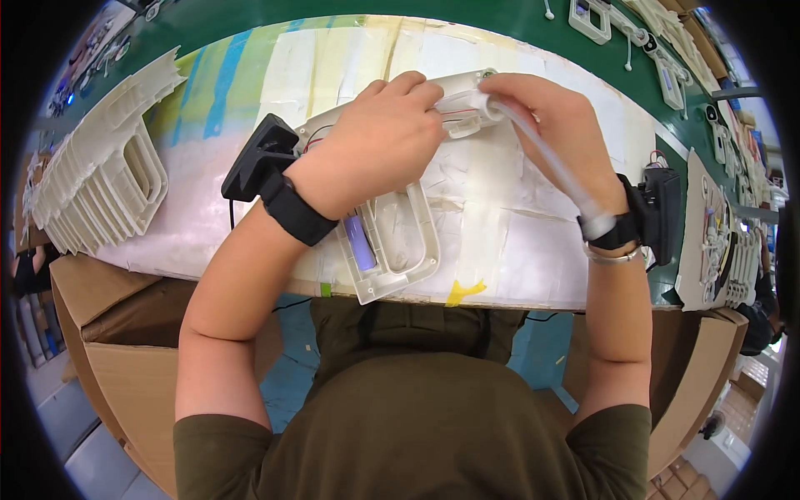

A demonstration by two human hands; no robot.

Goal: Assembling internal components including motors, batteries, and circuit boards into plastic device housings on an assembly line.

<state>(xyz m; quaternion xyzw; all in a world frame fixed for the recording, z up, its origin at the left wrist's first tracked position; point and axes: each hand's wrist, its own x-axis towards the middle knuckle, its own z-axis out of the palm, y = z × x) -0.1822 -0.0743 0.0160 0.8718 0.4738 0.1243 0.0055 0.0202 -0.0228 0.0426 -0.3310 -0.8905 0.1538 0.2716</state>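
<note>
Left hand (pixel 392 121) lies palm down over the middle of a long white plastic casing (pixel 454 84); its fingers bend over the part, tips mostly hidden; cannot tell if it grips or only presses. Right hand (pixel 554 125) is at the casing's far right end; fingers curl about the white collar end of a clear tube (pixel 546 154), index fingertip at the casing's tip; finger pads hidden, so cannot tell how firmly the tube is gripped. The tube slants down over the right palm to a white cap near the wrist.

The casing is on the white-covered table (pixel 517 250), hollow side up; thin red wires (pixel 313 142) show inside, left of the left hand; its frame-shaped handle (pixel 427 242) reaches toward the person, below the left hand, near the table edge; a purple cylinder (pixel 361 242) sits in the handle's left side.

Both wrists wear black straps with black devices, left (pixel 262 158) and right (pixel 658 208); a bracelet (pixel 615 257) is on the right wrist; a row of similar white shells (pixel 108 192) stands at the table's left; yellow tape (pixel 464 292) and green tape (pixel 326 289) stick at the near edge; cardboard boxes (pixel 137 375) flank the person below; more white parts (pixel 592 21) lie on the green surface beyond.
</note>
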